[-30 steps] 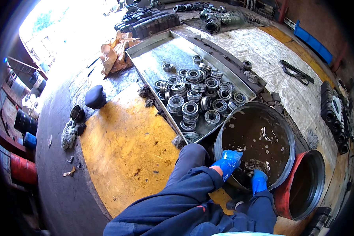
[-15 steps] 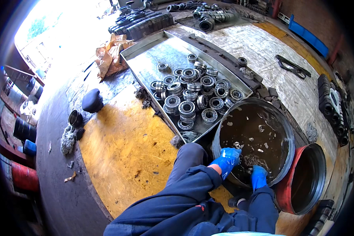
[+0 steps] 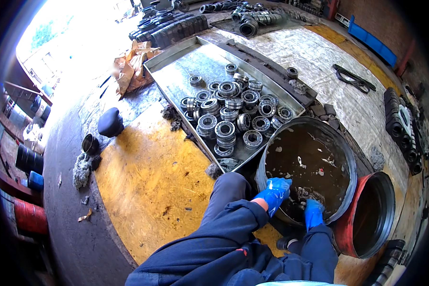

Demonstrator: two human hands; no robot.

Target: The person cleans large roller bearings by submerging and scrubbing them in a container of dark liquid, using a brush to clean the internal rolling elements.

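A large grey drum (image 3: 352, 159) of murky brown liquid stands in front of me. My left hand (image 3: 274, 193), in a blue glove, is closed just inside its near-left rim; what it holds, if anything, is hidden. My right hand (image 3: 314, 212), also in a blue glove, reaches over the near rim with curled fingers at the liquid's surface. Something it grips is too dark to make out. Beside its fingers a frothy, ring-like patch (image 3: 310, 194) breaks the surface. Left of the drum, a shallow metal tray (image 3: 178, 59) bears several steel roller bearings (image 3: 225, 129), piled toward its near end.
A red drum (image 3: 344, 229) with dark contents stands against the grey drum's right side. Yellow board (image 3: 152, 186) covers the floor at left, with a dark rounded stool (image 3: 110, 122) and grey rags (image 3: 81, 170) beyond. A belt loop (image 3: 353, 78) lies on the pale sheet at right.
Pale bits on the liquid have drifted. A whitish bit beside my left hand's fingertips no longer shows there. Both hands stay at nearly the same places; the view has shifted slightly.
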